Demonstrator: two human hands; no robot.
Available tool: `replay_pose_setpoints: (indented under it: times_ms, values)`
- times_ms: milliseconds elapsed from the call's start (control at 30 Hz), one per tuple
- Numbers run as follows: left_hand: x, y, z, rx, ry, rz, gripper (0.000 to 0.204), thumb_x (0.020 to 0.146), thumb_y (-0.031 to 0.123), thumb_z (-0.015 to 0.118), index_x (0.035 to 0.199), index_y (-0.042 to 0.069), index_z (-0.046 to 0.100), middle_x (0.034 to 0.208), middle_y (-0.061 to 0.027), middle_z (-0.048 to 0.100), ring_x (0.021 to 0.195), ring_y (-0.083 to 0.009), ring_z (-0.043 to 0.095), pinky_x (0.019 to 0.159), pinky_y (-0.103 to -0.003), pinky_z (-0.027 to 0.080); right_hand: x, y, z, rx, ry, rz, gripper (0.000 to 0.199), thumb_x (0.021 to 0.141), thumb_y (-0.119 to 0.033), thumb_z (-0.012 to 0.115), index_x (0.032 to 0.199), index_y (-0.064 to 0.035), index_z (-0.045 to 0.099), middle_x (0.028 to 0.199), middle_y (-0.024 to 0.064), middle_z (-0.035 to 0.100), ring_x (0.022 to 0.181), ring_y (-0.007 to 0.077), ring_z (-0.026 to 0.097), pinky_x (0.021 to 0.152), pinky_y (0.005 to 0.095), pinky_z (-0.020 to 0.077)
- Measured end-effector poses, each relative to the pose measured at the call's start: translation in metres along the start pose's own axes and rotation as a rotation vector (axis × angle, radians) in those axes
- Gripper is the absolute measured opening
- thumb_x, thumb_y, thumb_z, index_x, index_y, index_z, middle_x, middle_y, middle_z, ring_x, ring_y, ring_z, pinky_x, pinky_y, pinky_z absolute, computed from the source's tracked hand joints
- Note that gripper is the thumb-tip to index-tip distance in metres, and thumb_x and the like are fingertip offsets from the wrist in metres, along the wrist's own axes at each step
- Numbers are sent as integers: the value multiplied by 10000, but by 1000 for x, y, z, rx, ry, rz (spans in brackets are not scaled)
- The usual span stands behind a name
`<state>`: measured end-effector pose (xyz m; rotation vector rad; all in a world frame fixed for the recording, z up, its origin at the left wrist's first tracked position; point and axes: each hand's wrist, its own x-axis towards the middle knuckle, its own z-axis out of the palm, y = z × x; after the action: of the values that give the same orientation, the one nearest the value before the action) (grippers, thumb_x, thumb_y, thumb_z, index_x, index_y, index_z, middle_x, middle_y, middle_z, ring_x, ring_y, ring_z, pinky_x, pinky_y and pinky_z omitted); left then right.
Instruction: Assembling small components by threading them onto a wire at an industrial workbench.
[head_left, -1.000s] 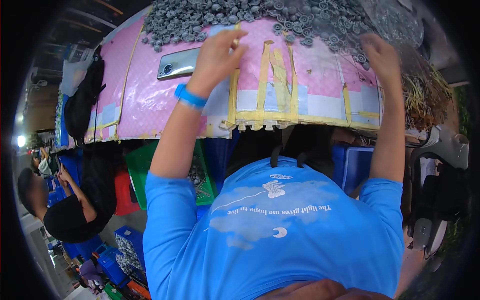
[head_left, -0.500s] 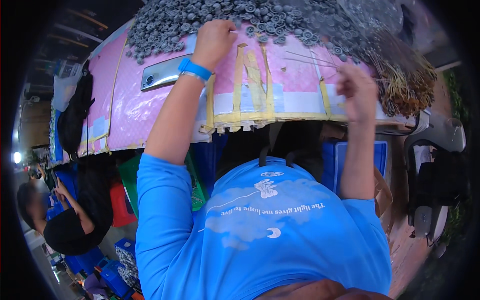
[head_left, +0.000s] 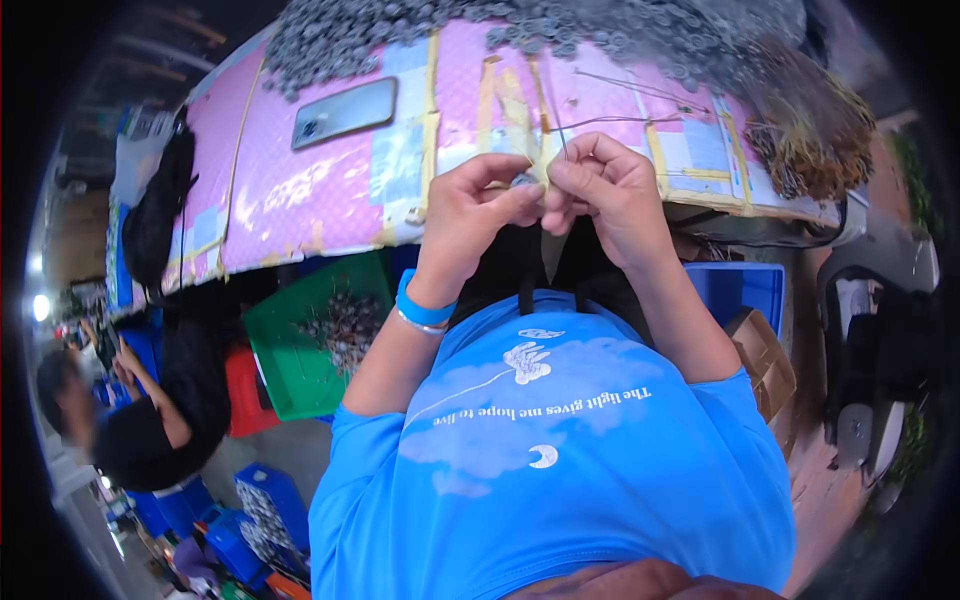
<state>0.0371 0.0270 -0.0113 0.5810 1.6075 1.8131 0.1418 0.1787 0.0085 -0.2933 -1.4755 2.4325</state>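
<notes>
Close together over the table's near edge, both my hands work at chest height. My left hand (head_left: pixel 462 215) is closed in a pinch on a small grey round part (head_left: pixel 522 180). Beside it, nearly touching, my right hand (head_left: pixel 618 195) pinches a thin dark wire (head_left: pixel 562 140) that sticks up past the fingertips. Whether the wire enters the part is hidden by my fingers. A large heap of similar grey round parts (head_left: pixel 335 45) covers the far side of the table (head_left: pixel 280 190). Several loose wires (head_left: pixel 640 120) lie beyond my right hand, left of a thick wire bundle (head_left: pixel 815 150).
A phone (head_left: pixel 345 112) lies on the table at left. Below the edge stand a green crate (head_left: pixel 285 350) holding wired grey parts, a blue crate (head_left: pixel 765 290) and a cardboard box (head_left: pixel 765 370). Another person (head_left: pixel 140 440) sits at far left.
My left hand has come back from the heap toward me with a grey part. My right hand has moved left from the wires, bringing a wire to meet it.
</notes>
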Motion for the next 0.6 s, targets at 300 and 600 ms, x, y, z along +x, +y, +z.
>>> replay_pose_setpoints:
  times_ms: [300, 600]
  values:
    - [-19, 23, -1, -164, -35, 122, 447, 832, 3, 635, 1266, -75, 564, 1139, -165, 662, 882, -181, 698, 656, -277, 625, -16, 10, 8, -203, -3, 88, 152, 922, -125, 676, 981, 2, 616, 715, 71, 666, 556, 113, 647, 477, 209, 514]
    - [-19, 21, -9, -182, 79, 44, 305, 908, 23, 563, 1183, -104, 605, 1001, -204, 700, 829, -258, 734, 647, -273, 626, -26, 33, 10, -228, 5, 73, 102, 938, -91, 650, 973, 0, 621, 776, 85, 687, 627, 137, 674, 582, 236, 548]
